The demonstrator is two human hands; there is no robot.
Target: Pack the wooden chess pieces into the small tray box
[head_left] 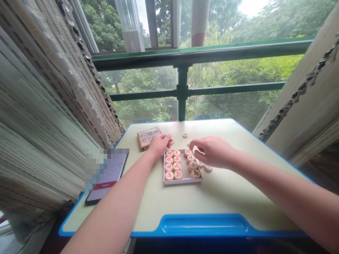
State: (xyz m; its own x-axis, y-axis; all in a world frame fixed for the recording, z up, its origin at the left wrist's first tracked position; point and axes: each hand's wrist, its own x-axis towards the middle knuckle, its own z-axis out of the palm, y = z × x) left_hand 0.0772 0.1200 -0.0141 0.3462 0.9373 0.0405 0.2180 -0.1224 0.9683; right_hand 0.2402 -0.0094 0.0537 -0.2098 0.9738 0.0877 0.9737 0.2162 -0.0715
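Observation:
A shallow white box [182, 182] holds round wooden Chinese chess pieces. Two columns with red characters fill its left side, and a column with black characters, such as the horse piece [195, 173], lines the right. My left hand [160, 144] is beyond the box's far left corner, fingers pinched at a pale Chinese chess piece [172, 142] that is partly hidden. My right hand [212, 151] reaches over the right edge. Its bent index finger and thumb are at the far black-character piece [188, 152]; the exact contact is hard to see.
Loose pieces [208, 168] lie right of the box, and another piece [184, 135] lies farther back. The printed lid [148, 137] is at the back left. A phone [106, 178] lies on the table's left side. A blue tray groove [203, 224] runs along the front edge.

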